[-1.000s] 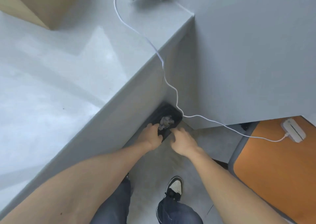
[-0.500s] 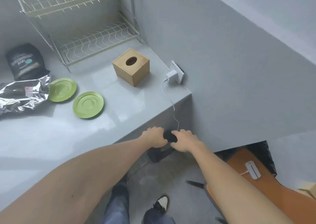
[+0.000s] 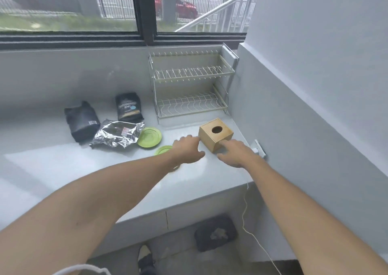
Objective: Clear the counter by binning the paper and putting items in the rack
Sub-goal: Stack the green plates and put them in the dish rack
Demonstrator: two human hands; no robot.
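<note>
Pale grey counter (image 3: 105,169) under a wide dark-framed window (image 3: 144,12), grey wall on the right w/ a white wall socket (image 3: 259,148) and a white cable (image 3: 249,228) hanging off the counter's right end to the floor. Two-tier wire dish rack (image 3: 191,89) stands at the back right corner, both tiers bare. Just in front of it: square light wooden tissue box w/ round top hole (image 3: 216,134).

Left hand (image 3: 186,150) reaches over the counter, fingers loosely spread, holding nothing, fingertips just beside the box's left face. Right hand (image 3: 235,153) likewise spread and empty, at the box's front right corner; contact can't be told. The left forearm covers part of one round lime-green plate (image 3: 162,149); a second green plate (image 3: 150,138) lies just behind it, touching a crumpled silver foil bag (image 3: 117,136). Two black pouches further left: one lying flat (image 3: 81,120), one upright w/ pale print (image 3: 129,106).

Down on the floor below the counter edge, a dark bin (image 3: 216,234) w/ crumpled greyish paper (image 3: 218,233) inside. Toe of a shoe (image 3: 144,258) near it.
</note>
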